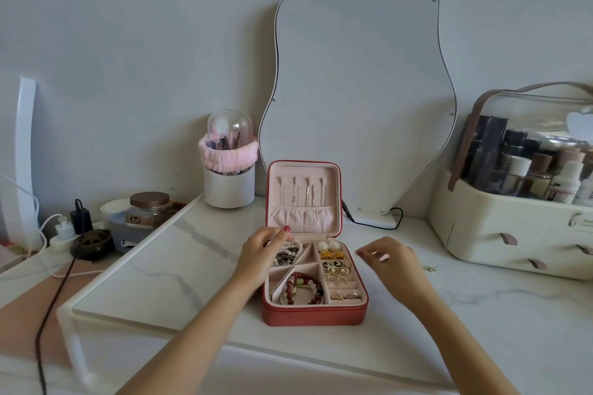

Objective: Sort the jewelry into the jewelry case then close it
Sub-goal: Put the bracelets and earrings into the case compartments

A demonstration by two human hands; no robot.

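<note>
Open red jewelry case (314, 314) mid-table, left hand (261, 258) pinching pearls (290, 248) at its rim, right hand (390, 258) loosely curled, empty, alongside.

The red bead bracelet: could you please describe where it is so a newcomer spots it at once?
Find the red jewelry case open before the mirror. The red bead bracelet lies in its front-left compartment, the only dark red piece, with one green bead.

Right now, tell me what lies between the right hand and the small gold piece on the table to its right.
Head view: nothing. Only bare marble tabletop lies between the right hand and the small gold piece.
</note>
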